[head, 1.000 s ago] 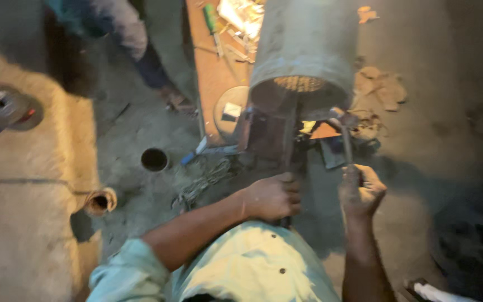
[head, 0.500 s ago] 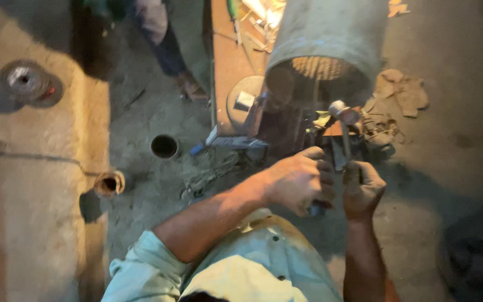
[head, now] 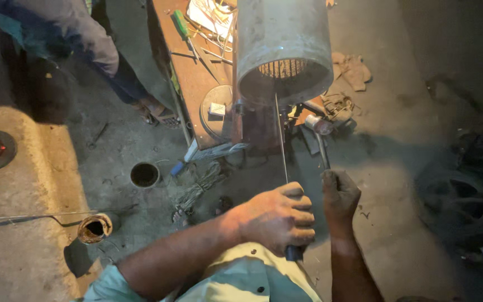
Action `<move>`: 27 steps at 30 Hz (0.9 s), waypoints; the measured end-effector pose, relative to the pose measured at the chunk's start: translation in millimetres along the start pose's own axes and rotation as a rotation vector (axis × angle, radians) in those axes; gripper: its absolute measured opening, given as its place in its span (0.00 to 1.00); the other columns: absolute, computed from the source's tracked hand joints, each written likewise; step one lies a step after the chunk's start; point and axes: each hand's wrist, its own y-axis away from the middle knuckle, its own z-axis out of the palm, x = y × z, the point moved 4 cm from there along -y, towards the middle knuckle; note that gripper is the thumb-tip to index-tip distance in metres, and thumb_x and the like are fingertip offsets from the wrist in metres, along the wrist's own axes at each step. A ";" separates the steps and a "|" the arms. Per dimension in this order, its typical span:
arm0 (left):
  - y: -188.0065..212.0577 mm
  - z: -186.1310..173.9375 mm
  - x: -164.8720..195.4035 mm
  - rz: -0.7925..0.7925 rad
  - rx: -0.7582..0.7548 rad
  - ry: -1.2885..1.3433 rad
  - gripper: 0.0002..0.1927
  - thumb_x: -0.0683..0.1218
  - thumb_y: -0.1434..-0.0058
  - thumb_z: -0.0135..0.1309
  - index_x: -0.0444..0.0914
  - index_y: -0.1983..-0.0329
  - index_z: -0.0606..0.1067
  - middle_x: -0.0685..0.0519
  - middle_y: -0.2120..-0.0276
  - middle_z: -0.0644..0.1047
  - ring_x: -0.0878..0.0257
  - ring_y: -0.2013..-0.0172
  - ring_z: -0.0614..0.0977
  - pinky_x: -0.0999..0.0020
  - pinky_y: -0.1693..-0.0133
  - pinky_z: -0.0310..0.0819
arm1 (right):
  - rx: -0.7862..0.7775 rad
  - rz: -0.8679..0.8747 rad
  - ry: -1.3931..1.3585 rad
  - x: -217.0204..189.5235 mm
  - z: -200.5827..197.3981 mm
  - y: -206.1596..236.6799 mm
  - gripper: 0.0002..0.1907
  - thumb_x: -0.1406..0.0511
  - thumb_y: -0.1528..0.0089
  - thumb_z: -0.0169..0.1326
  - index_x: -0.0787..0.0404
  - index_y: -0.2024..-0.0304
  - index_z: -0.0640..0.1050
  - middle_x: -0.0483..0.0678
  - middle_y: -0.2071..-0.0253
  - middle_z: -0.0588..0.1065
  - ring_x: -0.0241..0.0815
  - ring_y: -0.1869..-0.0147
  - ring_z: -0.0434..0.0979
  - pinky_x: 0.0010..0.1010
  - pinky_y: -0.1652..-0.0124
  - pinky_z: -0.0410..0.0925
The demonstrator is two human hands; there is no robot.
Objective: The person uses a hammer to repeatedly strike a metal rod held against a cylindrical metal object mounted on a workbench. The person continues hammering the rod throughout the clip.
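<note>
My left hand is clenched around the dark handle of a long thin metal rod. The rod runs up to the open mouth of a big grey metal cylinder, which has a slotted inside. Just to the right, my right hand grips the shaft of a hammer. The hammer's head lies near the cylinder's base. Both hands are close together on the floor side of the cylinder, below its opening.
A wooden board left of the cylinder carries a green-handled screwdriver, wires and a round disc. Another person's leg and sandalled foot stand at upper left. Two small cans, rags and a dark wheel lie around.
Both hands have drawn back from the cylinder's base. The long rod now shows between my left hand and the cylinder's mouth. My right hand has closed on the hammer shaft.
</note>
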 end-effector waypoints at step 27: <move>-17.6 -7.3 -112.9 -0.010 0.036 -0.045 0.13 0.54 0.49 0.65 0.43 0.74 0.75 0.56 0.72 0.76 0.56 0.63 0.77 0.55 0.54 0.65 | 0.064 -0.403 0.374 -76.8 40.4 -78.9 0.20 0.56 0.26 0.46 0.65 0.63 0.75 0.50 0.74 0.70 0.41 0.71 0.71 0.37 0.67 0.64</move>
